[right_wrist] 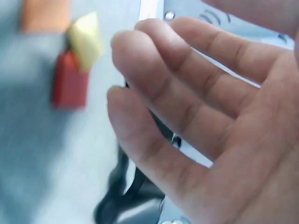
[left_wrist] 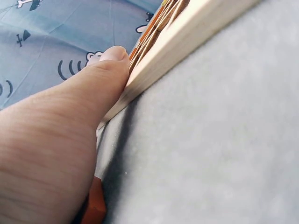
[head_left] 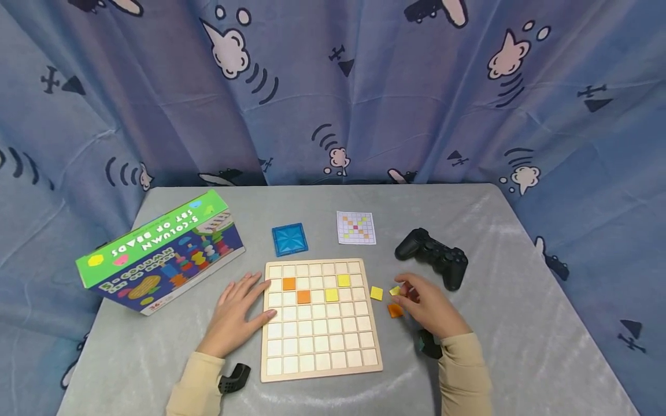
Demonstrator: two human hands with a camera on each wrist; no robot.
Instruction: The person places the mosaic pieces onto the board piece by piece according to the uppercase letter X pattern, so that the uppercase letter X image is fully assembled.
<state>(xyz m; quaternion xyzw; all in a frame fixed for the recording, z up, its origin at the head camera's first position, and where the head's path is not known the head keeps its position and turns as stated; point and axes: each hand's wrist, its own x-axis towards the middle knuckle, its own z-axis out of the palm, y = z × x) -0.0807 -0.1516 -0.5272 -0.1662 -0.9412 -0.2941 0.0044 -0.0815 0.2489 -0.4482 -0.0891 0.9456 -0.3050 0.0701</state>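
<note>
A square wooden grid board lies flat, with two orange tiles and two yellow tiles in its cells. My left hand rests at the board's left side, fingers spread; the left wrist view shows its thumb touching the board's wooden edge. Right of the board, my right hand hovers by a yellow tile and an orange tile. In the right wrist view its loosely bent fingers look apart from a tilted yellow tile against a red-looking piece.
Another yellow tile lies against the board's right edge. A black game controller sits beyond my right hand. Behind the board are a blue square tray and a pattern card. A bead-set box stands at left.
</note>
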